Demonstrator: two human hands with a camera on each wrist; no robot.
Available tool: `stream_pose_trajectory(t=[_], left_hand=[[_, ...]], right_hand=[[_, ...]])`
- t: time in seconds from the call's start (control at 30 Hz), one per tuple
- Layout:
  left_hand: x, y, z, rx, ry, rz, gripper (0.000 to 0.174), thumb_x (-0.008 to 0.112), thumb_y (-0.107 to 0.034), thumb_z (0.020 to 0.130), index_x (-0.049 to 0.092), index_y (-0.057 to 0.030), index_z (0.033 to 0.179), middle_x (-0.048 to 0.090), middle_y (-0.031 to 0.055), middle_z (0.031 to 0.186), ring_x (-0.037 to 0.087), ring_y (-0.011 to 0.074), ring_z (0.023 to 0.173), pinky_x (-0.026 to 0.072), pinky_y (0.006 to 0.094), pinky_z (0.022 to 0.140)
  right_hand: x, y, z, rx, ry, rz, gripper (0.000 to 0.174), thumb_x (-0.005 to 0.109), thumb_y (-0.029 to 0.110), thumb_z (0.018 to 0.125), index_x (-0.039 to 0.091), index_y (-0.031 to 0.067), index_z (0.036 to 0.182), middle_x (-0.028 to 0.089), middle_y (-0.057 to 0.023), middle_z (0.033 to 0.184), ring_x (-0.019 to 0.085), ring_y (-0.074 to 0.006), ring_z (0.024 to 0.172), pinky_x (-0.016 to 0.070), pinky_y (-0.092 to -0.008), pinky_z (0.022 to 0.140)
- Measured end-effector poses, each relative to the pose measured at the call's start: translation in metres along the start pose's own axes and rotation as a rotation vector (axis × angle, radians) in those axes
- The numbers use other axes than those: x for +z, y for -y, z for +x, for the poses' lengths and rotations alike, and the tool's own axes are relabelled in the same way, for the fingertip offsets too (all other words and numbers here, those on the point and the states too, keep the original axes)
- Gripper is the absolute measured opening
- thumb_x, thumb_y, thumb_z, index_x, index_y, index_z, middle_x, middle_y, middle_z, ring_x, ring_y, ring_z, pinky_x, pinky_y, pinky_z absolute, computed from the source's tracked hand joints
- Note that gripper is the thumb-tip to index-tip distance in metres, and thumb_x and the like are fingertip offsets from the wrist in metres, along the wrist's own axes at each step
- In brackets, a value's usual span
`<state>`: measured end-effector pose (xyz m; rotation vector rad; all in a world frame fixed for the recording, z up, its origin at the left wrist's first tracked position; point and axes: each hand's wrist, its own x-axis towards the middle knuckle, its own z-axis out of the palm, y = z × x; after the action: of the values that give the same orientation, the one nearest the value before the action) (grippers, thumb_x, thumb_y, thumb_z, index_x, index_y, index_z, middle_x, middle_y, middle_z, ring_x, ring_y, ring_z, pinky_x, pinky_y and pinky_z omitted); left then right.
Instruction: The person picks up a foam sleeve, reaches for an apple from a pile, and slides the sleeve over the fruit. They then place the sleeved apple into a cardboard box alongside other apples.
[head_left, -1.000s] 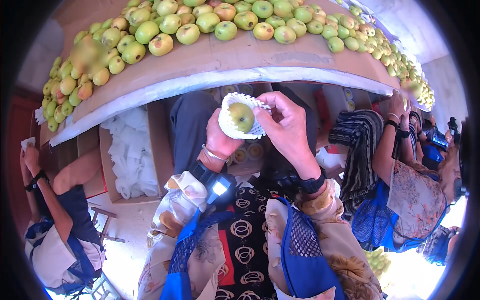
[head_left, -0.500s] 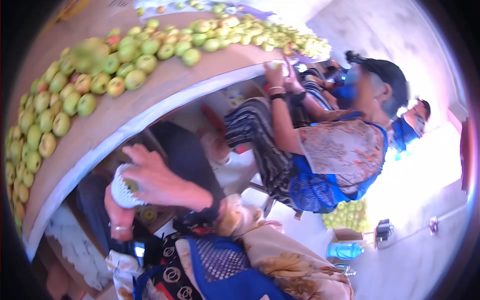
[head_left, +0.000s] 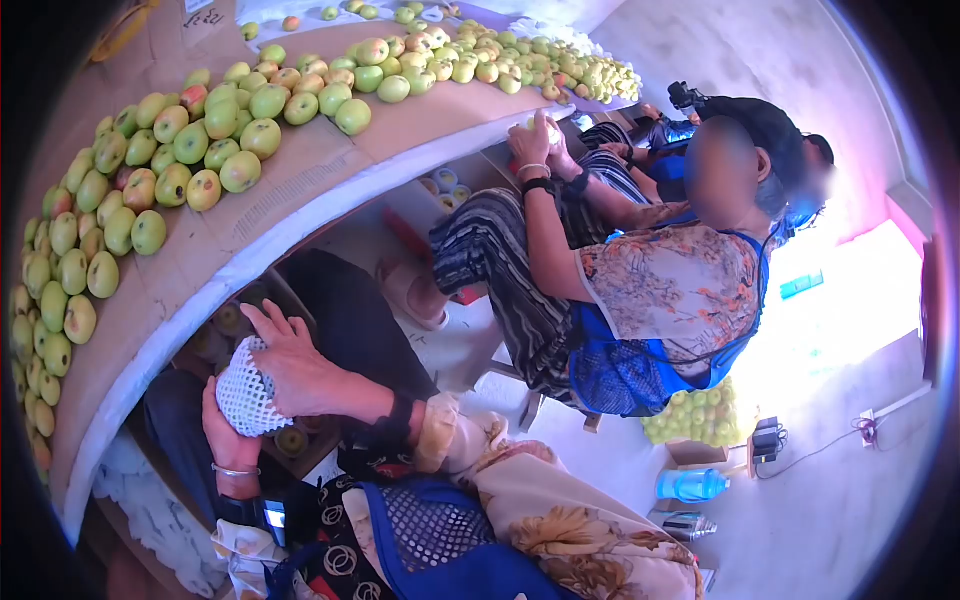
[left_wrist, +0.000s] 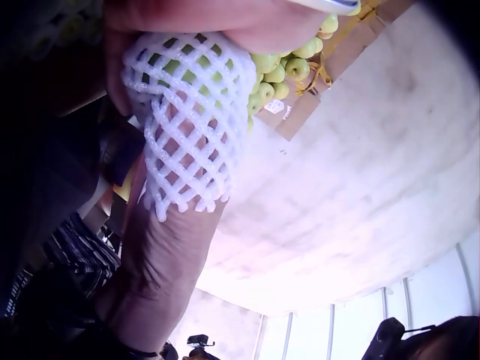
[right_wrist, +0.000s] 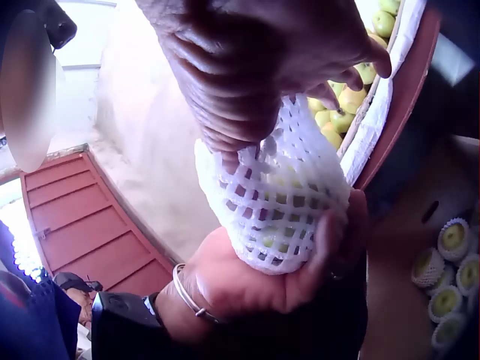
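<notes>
White foam net sleeve (head_left: pixel 250 398) wraps a round green apple (right_wrist: pixel 279 196), and that wrapped fruit sits between both hands, low in front of the person's chest. The left hand (head_left: pixel 228 440) cups it from underneath, palm up, with its fingers and thumb curled around the lower half (a thin silver bracelet (head_left: pixel 232 470) rings that wrist). The right hand (head_left: pixel 300 365) lies over the top of the apple with its fingers bent down onto the mesh, pressing the sleeve's open rim against the fruit. The right wrist view shows green skin through the diamond holes of the sleeve (right_wrist: pixel 274 202), and the left wrist view shows the mesh (left_wrist: pixel 191 127) stretched tight, with its ragged edge hanging free against the right hand (left_wrist: pixel 161 262).

Just below the apple lies a brown cardboard box of other net-wrapped apples (right_wrist: pixel 450 277). Above and to the left of the apple runs the long curved cardboard-covered table (head_left: pixel 300 180), heaped with loose yellow-green apples (head_left: pixel 190 140). Well to the right of the apple a seated person in a floral shirt and blue mesh apron (head_left: pixel 670 290) works at the same table. Further right of the apple, on the pale floor, stands a blue plastic bottle (head_left: pixel 690 485) beside a pile of green apples (head_left: pixel 700 415).
</notes>
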<state>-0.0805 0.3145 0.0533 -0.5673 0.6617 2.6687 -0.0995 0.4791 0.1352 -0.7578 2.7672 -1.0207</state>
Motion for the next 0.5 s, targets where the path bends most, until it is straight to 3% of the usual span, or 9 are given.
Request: stream_pose_trajectory(t=[0.1,0.2,0.3,0.4,0.5], left_hand=[[0.005,-0.002,-0.003,0.002,0.013,-0.004,0.035,0.037,-0.028,0.092,0.055,-0.0030,0.108,0.061,0.0094,0.104,0.058,0.0237,0.096,0.0442,0.0364,0.087],[-0.005,-0.003,0.001,0.018,0.026,-0.002,0.035,0.037,-0.028,0.091,0.055,-0.0025,0.108,0.060,0.0099,0.105,0.058,0.0240,0.097,0.0434,0.0365,0.088],[-0.014,-0.002,0.005,0.041,0.016,-0.013,0.036,0.037,-0.028,0.091,0.054,-0.0022,0.109,0.060,0.0106,0.106,0.058,0.0246,0.097,0.0430,0.0366,0.088],[-0.014,-0.002,0.002,0.103,0.026,-0.013,0.037,0.036,-0.029,0.090,0.051,-0.0031,0.113,0.059,0.0109,0.107,0.057,0.0258,0.097,0.0445,0.0373,0.086],[-0.007,-0.005,-0.006,0.185,0.075,-0.025,0.039,0.035,-0.029,0.090,0.048,-0.0044,0.117,0.058,0.0115,0.108,0.057,0.0274,0.098,0.0485,0.0383,0.079]], right_hand=[[0.000,0.004,0.000,0.062,0.002,0.033,0.047,0.074,0.010,0.047,0.062,-0.0026,0.090,0.021,-0.0261,0.137,0.015,-0.0443,0.129,0.0223,-0.0517,0.099],[0.006,0.001,0.001,0.035,0.001,0.062,0.045,0.071,0.008,0.051,0.061,0.0010,0.094,0.021,-0.0269,0.137,0.016,-0.0467,0.128,0.0192,-0.0587,0.098],[0.003,0.007,0.001,0.068,0.058,-0.016,0.053,0.075,0.011,0.052,0.058,-0.0007,0.101,0.026,-0.0262,0.135,0.024,-0.0413,0.127,0.0248,-0.0490,0.099],[-0.015,0.010,0.000,-0.074,-0.009,0.314,0.061,0.075,0.016,0.058,0.052,0.0014,0.112,0.030,-0.0237,0.134,0.033,-0.0366,0.124,0.0296,-0.0444,0.098],[-0.040,0.012,-0.001,-0.052,-0.154,0.836,0.072,0.076,0.024,0.062,0.043,0.0026,0.122,0.032,-0.0213,0.133,0.037,-0.0331,0.122,0.0322,-0.0419,0.097]])
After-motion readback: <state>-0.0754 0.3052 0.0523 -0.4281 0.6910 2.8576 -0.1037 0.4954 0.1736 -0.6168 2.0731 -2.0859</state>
